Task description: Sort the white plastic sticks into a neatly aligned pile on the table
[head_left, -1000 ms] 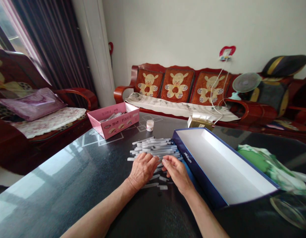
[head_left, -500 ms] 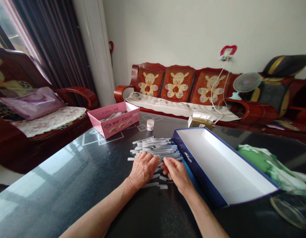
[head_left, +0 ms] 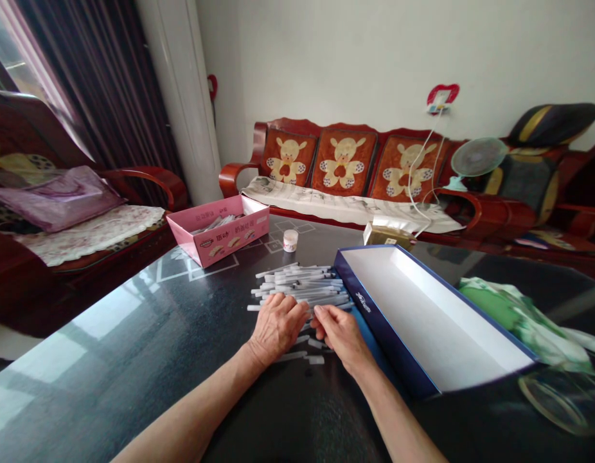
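- Pressing palm-down and open, the left hand [head_left: 278, 328] lies on the near edge of the white sticks [head_left: 302, 286], gripping nothing, on the dark table [head_left: 133, 379].
- Right hand [head_left: 340, 337] curves against the pile; any grip cannot be told.
- Just right, a blue box [head_left: 374, 341] lies open.
- Far left, a pink box [head_left: 218, 241] and small jar [head_left: 290, 240].

This is a home living room: a carved red wooden sofa [head_left: 234, 172] with bear-patterned cushions [head_left: 344, 162] stands against the wall. Dark curtains [head_left: 105, 83] hang at the window, and a small electric fan [head_left: 479, 157] sits nearby.
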`<state>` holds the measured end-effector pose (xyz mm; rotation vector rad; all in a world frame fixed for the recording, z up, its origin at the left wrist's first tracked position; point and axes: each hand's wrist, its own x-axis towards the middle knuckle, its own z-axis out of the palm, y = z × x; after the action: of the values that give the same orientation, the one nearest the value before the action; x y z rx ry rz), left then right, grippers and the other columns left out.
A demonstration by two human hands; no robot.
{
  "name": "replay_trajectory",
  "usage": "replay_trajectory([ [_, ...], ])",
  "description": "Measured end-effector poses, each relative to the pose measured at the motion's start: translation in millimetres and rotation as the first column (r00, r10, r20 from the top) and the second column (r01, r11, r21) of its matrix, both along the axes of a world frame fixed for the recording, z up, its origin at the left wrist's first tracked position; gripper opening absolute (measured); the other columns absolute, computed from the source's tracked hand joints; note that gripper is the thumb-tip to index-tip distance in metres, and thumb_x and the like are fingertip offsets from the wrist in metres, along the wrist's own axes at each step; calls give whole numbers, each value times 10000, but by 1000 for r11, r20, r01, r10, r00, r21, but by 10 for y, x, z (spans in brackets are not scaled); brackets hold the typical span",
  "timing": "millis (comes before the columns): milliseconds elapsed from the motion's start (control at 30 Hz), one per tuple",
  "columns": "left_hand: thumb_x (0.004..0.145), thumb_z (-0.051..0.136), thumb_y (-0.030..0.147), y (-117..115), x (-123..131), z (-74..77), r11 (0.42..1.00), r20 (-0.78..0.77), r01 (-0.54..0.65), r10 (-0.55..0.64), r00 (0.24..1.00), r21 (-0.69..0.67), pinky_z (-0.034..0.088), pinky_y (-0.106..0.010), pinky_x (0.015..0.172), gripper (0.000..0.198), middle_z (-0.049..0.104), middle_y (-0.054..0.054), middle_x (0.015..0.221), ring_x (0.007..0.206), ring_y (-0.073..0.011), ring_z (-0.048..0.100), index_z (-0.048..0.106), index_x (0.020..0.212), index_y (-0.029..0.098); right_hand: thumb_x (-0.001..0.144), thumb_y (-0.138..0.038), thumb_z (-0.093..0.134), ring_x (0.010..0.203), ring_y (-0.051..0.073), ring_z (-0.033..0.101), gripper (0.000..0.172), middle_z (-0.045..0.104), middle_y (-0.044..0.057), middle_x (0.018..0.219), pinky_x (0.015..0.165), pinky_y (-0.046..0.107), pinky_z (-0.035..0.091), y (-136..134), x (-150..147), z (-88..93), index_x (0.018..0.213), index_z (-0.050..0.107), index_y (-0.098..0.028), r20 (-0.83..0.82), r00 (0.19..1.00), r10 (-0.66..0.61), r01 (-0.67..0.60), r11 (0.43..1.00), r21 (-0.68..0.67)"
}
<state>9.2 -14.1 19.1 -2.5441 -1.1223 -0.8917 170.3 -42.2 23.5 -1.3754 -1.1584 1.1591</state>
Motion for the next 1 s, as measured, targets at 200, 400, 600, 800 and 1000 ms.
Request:
replay_trajectory([
  [200, 942, 417, 331, -8, 0, 11, 1000, -7, -8, 9, 1000, 4, 326, -322, 670, 238, 553, -33, 746, 717, -183, 434, 630, 938, 223, 719, -481, 658, 510, 79, 510, 365, 620, 3, 729, 358, 152, 226, -11, 1, 15, 904, 603, -171, -193, 980, 38, -49, 998, -51],
  [400, 946, 405, 331, -12, 2, 25, 1000, -19, 11, -11, 1000, -4, 333, -324, 675, 252, 554, -37, 742, 716, -179, 446, 629, 917, 219, 715, -468, 651, 462, 64, 468, 325, 619, 7, 664, 365, 163, 223, -11, 14, 25, 769, 601, -151, -165, 986, 33, -41, 998, -50],
  [600, 941, 408, 332, 29, -29, 11, 999, 7, 11, -11, 1000, -33, 345, -325, 696, 257, 549, -35, 730, 714, -180, 443, 630, 913, 206, 697, -328, 632, 602, 131, 585, 227, 634, -7, 681, 493, 210, 406, 23, 153, 53, 861, 630, -170, 98, 995, 12, -20, 996, 88],
  [800, 935, 414, 329, 38, -40, -11, 999, 19, 14, -13, 1000, -29, 347, -325, 696, 252, 548, -37, 729, 713, -181, 445, 635, 929, 208, 700, -209, 582, 544, 117, 539, 83, 616, -21, 587, 512, 211, 388, -12, 276, 53, 689, 655, -170, 443, 865, 236, -301, 950, 81],
  [1000, 930, 422, 327, 43, -43, -28, 999, 35, 19, -18, 999, -27, 357, -321, 690, 247, 548, -38, 727, 717, -181, 451, 635, 942, 203, 733, -172, 555, 532, 129, 550, 121, 634, -23, 589, 521, 220, 366, -24, 271, 45, 700, 668, -203, 624, 768, 146, -320, 931, 176],
])
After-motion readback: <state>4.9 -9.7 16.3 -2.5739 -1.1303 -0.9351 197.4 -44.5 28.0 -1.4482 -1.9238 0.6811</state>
